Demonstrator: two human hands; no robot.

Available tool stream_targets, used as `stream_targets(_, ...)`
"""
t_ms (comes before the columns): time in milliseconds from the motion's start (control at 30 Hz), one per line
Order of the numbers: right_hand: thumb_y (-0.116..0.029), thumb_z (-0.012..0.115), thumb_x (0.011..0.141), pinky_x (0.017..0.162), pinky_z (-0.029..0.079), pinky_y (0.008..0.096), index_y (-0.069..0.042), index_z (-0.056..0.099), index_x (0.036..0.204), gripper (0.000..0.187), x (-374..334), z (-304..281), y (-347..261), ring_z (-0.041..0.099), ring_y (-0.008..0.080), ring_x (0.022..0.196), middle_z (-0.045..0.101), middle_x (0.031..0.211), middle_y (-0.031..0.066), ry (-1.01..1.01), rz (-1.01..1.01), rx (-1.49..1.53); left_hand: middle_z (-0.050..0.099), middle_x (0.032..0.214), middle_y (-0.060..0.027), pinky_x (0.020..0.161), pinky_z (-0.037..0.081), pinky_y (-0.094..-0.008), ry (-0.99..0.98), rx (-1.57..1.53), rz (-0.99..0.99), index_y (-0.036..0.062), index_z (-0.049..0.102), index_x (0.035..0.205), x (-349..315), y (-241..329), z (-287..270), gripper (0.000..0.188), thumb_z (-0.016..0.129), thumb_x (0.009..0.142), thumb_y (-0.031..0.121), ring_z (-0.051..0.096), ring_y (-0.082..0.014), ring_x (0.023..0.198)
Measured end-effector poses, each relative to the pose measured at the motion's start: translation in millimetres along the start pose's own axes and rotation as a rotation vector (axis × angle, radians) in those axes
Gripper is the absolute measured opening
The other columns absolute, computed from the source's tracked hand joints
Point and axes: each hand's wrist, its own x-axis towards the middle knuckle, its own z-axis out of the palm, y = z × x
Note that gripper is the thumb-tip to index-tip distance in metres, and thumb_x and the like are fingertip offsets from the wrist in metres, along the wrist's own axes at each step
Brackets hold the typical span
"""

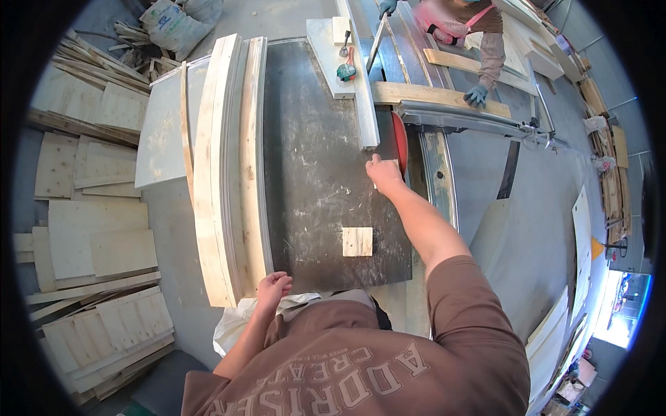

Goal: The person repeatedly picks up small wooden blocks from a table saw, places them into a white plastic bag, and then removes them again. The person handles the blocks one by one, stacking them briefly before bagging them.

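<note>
My right hand (385,172) reaches forward over the dark saw table (312,152), its fingers closed on a small wooden block (395,163) mostly hidden by them. This is close beside a red curved piece (400,142) and the near end of a long metal fence (364,104). My left hand (275,286) is held by the table's near left corner, its fingers curled and nothing visible in them. Between my arms, nearer to me, a square wooden block (357,242) lies flat on the table.
Long stacked boards (216,173) line the table's left side. Opposite, a co-worker's gloved hand (476,96) rests on a plank (430,96); their other glove (387,7) is by a metal bar. A green and red tool (346,71) sits beside the fence. Wood offcuts (97,236) fill the left floor.
</note>
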Motion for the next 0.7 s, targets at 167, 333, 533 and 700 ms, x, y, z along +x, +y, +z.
stream_targets(167, -0.007, 0.085, 0.075, 0.07, 0.062, 0.0389, 0.0, 0.061, 0.12, 0.052, -73, -68, -39, 0.078, 0.029, 0.085, 0.063, 0.12, 0.0186, 0.139, -0.016, 0.223, 0.076, 0.113, -0.0105, 0.078, 0.057, -0.0284, -0.036, 0.005, 0.096, -0.0042, 0.066, 0.132, 9, 9, 9, 0.038, 0.071, 0.103, 0.02, 0.069, -0.0131, 0.089)
stream_targets(333, -0.006, 0.085, 0.073, 0.067, 0.062, 0.0409, 0.0, 0.061, 0.119, 0.052, -151, -74, -123, 0.078, 0.0314, 0.082, 0.063, 0.121, 0.0212, 0.084, -0.108, 0.307, 0.074, 0.104, -0.0085, 0.076, 0.056, -0.0279, -0.106, 0.129, 0.148, -0.0042, 0.069, 0.127, 23, 23, 41, 0.035, 0.073, 0.1, 0.018, 0.069, -0.0133, 0.088)
stream_targets(533, -0.019, 0.091, 0.078, 0.074, 0.064, 0.0434, 0.0, 0.057, 0.126, 0.061, -166, -48, -152, 0.078, 0.0343, 0.092, 0.06, 0.131, 0.0237, 0.013, -0.067, 0.401, 0.076, 0.112, -0.0089, 0.084, 0.057, -0.0303, -0.286, 0.348, 0.23, -0.0049, 0.066, 0.134, 48, 24, 82, 0.042, 0.072, 0.101, 0.02, 0.07, -0.0143, 0.096)
stream_targets(700, -0.042, 0.079, 0.096, 0.088, 0.06, 0.0541, 0.0, 0.054, 0.129, 0.059, -190, -43, -127, 0.074, 0.0457, 0.107, 0.059, 0.145, 0.026, 0.026, 0.356, 0.736, 0.074, 0.119, -0.0102, 0.095, 0.055, -0.0361, -0.335, 0.592, 0.363, -0.0061, 0.064, 0.138, 70, 25, 121, 0.048, 0.07, 0.098, 0.019, 0.068, -0.0195, 0.106)
